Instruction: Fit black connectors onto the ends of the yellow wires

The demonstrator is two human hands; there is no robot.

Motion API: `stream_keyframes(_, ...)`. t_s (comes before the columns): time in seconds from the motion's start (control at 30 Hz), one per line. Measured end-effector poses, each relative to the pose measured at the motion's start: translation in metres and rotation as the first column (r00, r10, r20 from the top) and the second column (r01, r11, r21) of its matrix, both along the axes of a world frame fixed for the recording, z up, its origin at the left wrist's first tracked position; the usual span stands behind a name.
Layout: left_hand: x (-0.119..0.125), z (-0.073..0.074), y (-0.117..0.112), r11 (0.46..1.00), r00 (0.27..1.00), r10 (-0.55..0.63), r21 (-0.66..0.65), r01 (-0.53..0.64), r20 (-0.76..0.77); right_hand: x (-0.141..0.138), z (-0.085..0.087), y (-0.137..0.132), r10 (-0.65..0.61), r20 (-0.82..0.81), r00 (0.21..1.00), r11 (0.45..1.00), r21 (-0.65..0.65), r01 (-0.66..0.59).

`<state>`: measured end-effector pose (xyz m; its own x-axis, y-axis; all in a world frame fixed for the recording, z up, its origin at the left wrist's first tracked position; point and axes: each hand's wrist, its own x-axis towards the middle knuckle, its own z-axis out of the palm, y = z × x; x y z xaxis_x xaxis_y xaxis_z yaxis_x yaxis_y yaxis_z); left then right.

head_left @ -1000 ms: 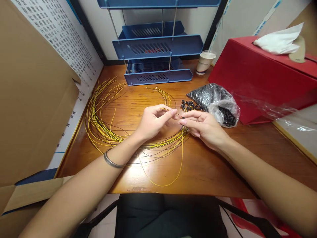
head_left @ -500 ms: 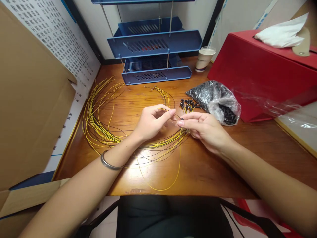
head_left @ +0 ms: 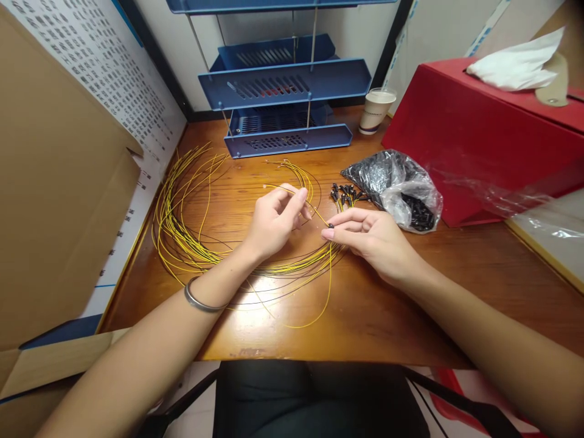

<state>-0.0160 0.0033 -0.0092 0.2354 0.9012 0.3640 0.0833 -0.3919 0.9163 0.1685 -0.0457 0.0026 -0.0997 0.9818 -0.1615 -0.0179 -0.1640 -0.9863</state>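
Note:
My left hand (head_left: 277, 219) pinches a thin yellow wire (head_left: 319, 214) between thumb and fingers, and its free end sticks out to the left past the fingertips. Between thumb and forefinger, my right hand (head_left: 369, 240) grips a small black plastic piece (head_left: 331, 225). The yellow wire runs through or into that piece; I cannot tell which. Below, the wire hangs in a loose loop over the table front. A coil of yellow and black wires (head_left: 171, 225) lies under and left of my hands. Just beyond my right hand, several wire ends carry black pieces (head_left: 347, 193).
A clear plastic bag of black pieces (head_left: 396, 185) lies to the right, against a red tissue box (head_left: 424, 140). Behind stand a blue tray rack (head_left: 287, 141) and a paper cup (head_left: 376, 112). An open cardboard box (head_left: 59, 182) flanks the wooden table (head_left: 387, 328) on the left.
My left hand has drawn back leftward from my right hand, with more wire stretched between them. The hanging yellow loop has become shorter. My right hand keeps its pinch, barely moved.

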Motion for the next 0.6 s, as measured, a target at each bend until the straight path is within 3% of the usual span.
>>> stream_keyframes(0.13, -0.002, 0.002, -0.003, 0.970, 0.930, -0.221, 0.033, 0.241, -0.295, -0.003, 0.002, 0.001, 0.011, -0.012, 1.000, 0.999, 0.040, -0.010)
stream_keyframes(0.23, -0.003, 0.005, -0.005, 0.955, 0.877, -0.228, 0.081, 0.287, -0.423, -0.005, 0.002, 0.001, 0.013, 0.000, 1.000, 0.999, 0.037, -0.013)
stream_keyframes(0.4, -0.004, 0.006, -0.005, 0.983, 0.942, -0.099, 0.114, 0.142, -0.321, -0.003, 0.001, 0.002, -0.021, 0.039, 0.999, 1.000, 0.023, 0.021)
stream_keyframes(0.53, -0.005, -0.001, 0.004, 0.997, 0.990, 0.068, 0.050, -0.062, -0.123, 0.000, -0.001, 0.004, -0.026, 0.053, 0.998, 1.000, 0.015, 0.026)
stream_keyframes(0.6, -0.005, -0.003, 0.007, 0.996, 0.995, 0.089, 0.010, -0.088, -0.036, 0.000, -0.001, 0.004, -0.030, 0.050, 0.998, 1.000, 0.010, 0.029)
